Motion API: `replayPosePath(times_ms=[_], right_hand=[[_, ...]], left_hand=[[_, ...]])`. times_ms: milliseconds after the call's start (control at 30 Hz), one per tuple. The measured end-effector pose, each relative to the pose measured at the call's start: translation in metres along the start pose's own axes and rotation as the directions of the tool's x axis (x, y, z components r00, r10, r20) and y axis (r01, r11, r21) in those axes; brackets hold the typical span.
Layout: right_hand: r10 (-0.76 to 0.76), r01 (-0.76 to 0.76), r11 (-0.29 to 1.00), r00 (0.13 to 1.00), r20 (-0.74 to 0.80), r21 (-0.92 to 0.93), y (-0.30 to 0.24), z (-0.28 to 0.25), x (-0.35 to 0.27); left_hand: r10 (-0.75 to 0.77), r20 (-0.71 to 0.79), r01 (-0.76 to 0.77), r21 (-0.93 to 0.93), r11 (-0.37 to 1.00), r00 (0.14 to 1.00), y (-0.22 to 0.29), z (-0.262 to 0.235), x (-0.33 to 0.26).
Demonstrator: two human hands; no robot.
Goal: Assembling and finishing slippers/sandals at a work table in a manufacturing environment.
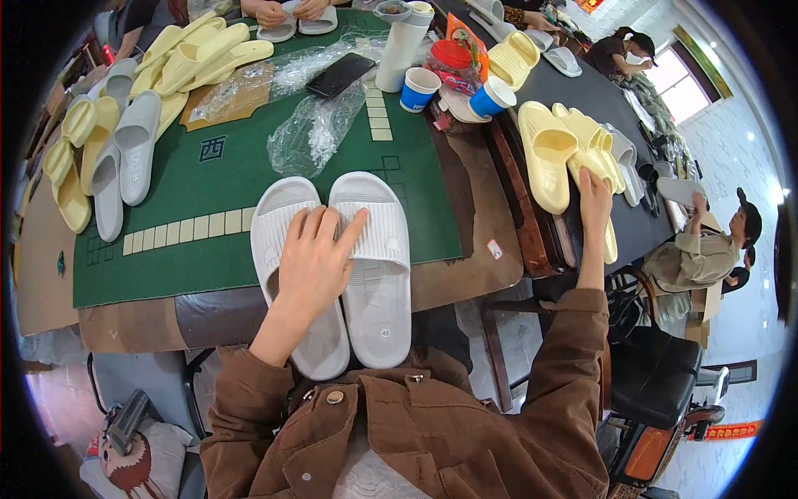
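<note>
Left hand [314,264] lay flat, fingers spread, on white slippers [378,266]; right hand [594,190], grip unclear, touched yellow slippers [573,150] at 2 o'clock; better to lift one pair only.

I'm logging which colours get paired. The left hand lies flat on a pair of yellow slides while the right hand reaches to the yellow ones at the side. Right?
Not quite: the pair of slides under the left hand is white, not yellow. The right hand does reach to the yellow slides at the side. The head view shows it.

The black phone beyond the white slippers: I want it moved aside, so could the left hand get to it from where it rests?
Probably yes. The left hand rests on the white slippers; only green mat and clear plastic bags lie before the black phone.
</note>
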State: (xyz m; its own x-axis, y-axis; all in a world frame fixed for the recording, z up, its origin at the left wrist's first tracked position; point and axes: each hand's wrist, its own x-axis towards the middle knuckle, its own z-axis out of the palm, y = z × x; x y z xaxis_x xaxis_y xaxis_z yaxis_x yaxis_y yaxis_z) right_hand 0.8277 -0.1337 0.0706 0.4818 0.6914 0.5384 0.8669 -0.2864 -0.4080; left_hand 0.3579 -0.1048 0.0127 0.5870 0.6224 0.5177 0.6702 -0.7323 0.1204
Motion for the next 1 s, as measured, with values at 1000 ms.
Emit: replayPosePath(times_ms=[1000], right_hand=[[0.171, -0.154, 0.93, 0.985, 0.023, -0.333, -0.055, 0.019, 0.017]], left_hand=[[-0.046, -0.079, 0.053, 0.083, 0.995, 0.996, 0.007, -0.004, -0.011]])
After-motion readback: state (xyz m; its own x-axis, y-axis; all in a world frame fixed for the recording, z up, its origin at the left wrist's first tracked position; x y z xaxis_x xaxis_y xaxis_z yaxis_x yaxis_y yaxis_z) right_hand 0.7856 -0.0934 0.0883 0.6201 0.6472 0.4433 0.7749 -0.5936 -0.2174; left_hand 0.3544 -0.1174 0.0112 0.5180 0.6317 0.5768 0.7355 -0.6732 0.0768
